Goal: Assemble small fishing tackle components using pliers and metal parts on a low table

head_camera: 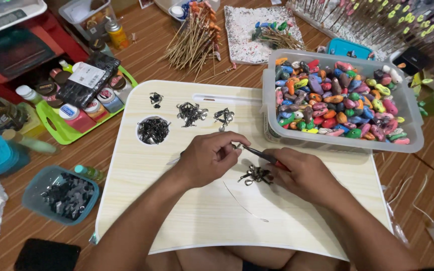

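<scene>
A tiny metal hook (236,146) is pinched in the left hand (208,158) over the tray (187,211); pliers (262,154) are gripped closed in the right hand (305,175), tips at the hook. Judged light, stiff, slippery, sharp; best held by the shank. A hook pile (255,174) lies just beside.

I have one view only, from the camera on my head, tilted steeply down and forward over my lap. It sits close: the pale wooden lap tray (187,221) fills the middle of the frame, my forearms enter from the bottom edge, and my knees show beneath. The far edge reaches the wooden floor (146,60) beyond the tray. No second view overlaps it.
</scene>
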